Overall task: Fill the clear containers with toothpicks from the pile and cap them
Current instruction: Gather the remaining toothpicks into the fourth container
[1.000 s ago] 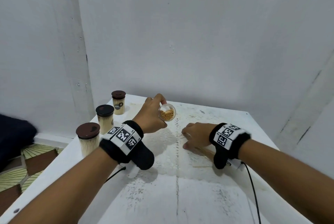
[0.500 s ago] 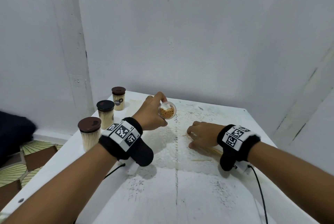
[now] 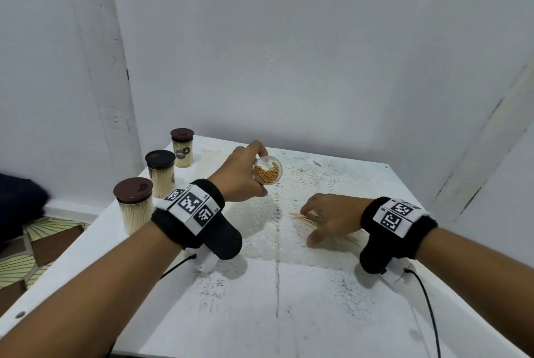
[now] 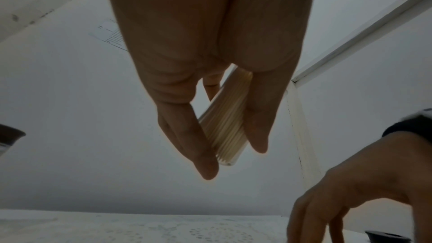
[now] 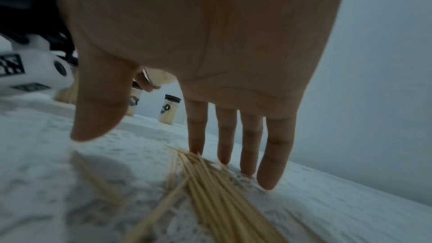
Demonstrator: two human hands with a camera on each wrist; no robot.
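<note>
At the table's left edge (image 3: 95, 239) stand three capped containers (image 3: 133, 204), full of toothpicks and untouched across the earlier views. Further right, the left hand (image 3: 239, 178) still holds the open clear container (image 3: 267, 170) above the table, thumb and fingers curled round its wall and its mouth tilted toward the person; it looks roughly three-quarters full, much as it did a second ago. The right hand (image 3: 329, 217) has changed most: a second ago it lay bunched over the toothpick pile (image 5: 210, 178), and now its fingers (image 5: 247, 145) are spread nearly straight, tips pressing down on the loose sticks, gripping none. That reads as raking the remaining toothpicks together for another pinch, so the fourth container probably needs this load before capping. A dark cap (image 4: 388, 236) seems to lie by the right hand.
</note>
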